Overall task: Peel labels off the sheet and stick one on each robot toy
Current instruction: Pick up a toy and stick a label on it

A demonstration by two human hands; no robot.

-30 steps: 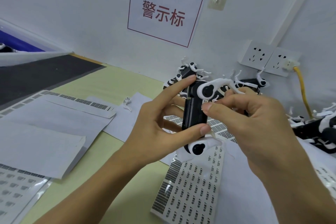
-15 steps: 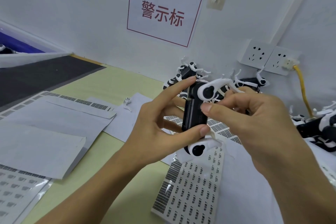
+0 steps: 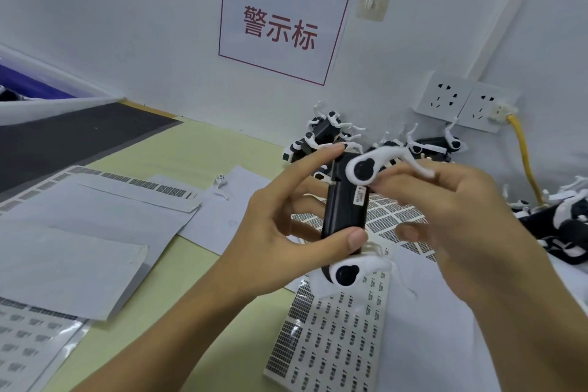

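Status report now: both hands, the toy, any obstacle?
Left hand grips robot toy. Right hand curled beside it, fingers blurred. Label on toy. No obstacle.

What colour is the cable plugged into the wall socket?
Yellow cable, plugged into the right-hand socket; seen in the head view.

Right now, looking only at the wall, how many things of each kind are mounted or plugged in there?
Printed sign: 1
Adhesive hook: 1
Socket plates: 2, side by side
Plug with yellow cable: 1, in the right plate
Total: 5
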